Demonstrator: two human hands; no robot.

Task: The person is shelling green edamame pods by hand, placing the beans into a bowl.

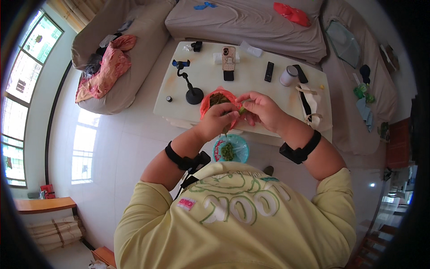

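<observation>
Over the near edge of the table, my left hand [218, 120] is closed around some leafy greens, whose thin stems [225, 130] poke out beneath it. Close beside it, my right hand [263, 112] pinches a small bright green piece [242, 110] between thumb and fingertips. Just beyond both hands sits a red plastic bag [205, 106], open at the top, with darker greens [218, 98] inside. Below the hands, a turquoise basin [217, 154] has a small heap of greens [227, 151] in it. My fingers partly hide the bag's near side.
The pale table [172, 92] also bears a black phone stand [194, 95], an upright phone [228, 58], a remote control [269, 71], a lidded cup [288, 75] and a cream cloth bag [319, 105]. Covered sofas [251, 24] stand behind it and to the sides.
</observation>
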